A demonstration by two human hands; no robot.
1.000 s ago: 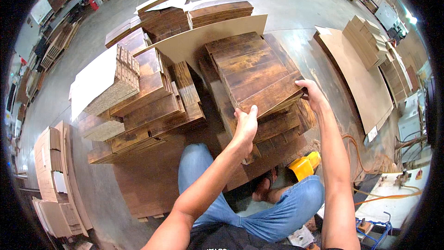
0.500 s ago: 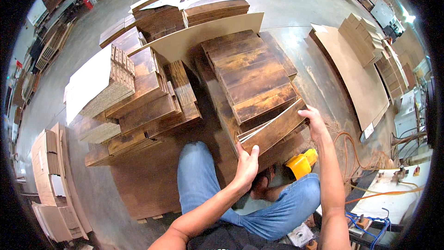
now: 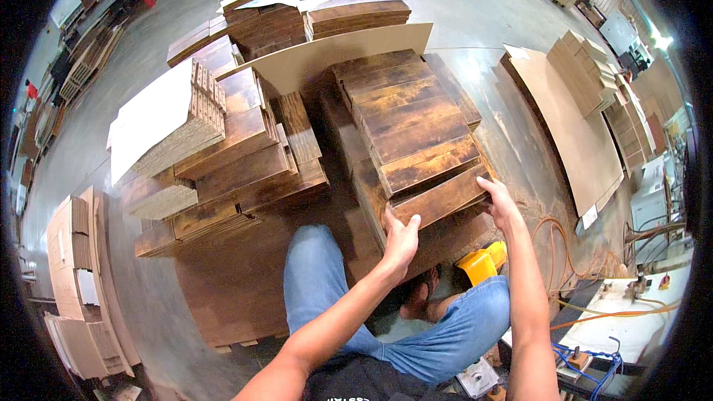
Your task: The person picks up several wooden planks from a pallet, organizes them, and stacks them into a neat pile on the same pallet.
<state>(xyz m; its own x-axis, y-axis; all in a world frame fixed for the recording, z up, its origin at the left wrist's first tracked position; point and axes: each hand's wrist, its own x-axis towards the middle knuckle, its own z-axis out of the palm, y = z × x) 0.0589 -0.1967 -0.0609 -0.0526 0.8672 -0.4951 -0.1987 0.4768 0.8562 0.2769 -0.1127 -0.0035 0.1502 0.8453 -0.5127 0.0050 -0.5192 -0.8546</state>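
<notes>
My left hand point(image 3: 402, 238) and my right hand point(image 3: 500, 200) grip a brown wood-look board point(image 3: 440, 197) by its two ends. Both thumbs lie on the top face, while the other fingers are mostly hidden at the ends. The board rests at the near end of a stack of similar boards point(image 3: 412, 134), lying almost level with their tops. A dark narrow gap separates it from the neighbouring board. Whether more boards lie beneath it in my grip cannot be made out.
Left of my knee stand more stacked brown boards point(image 3: 238, 171), topped by a white sheet point(image 3: 152, 122). An upright panel point(image 3: 342, 54) stands behind both stacks. A yellow pedal cover point(image 3: 481, 263) is near my foot. Flattened cardboard point(image 3: 561, 126) and an orange hose point(image 3: 549, 241) lie right.
The board in my hands has come down from a tilted position onto the near end of the stack. Its pale lower edges no longer show.
</notes>
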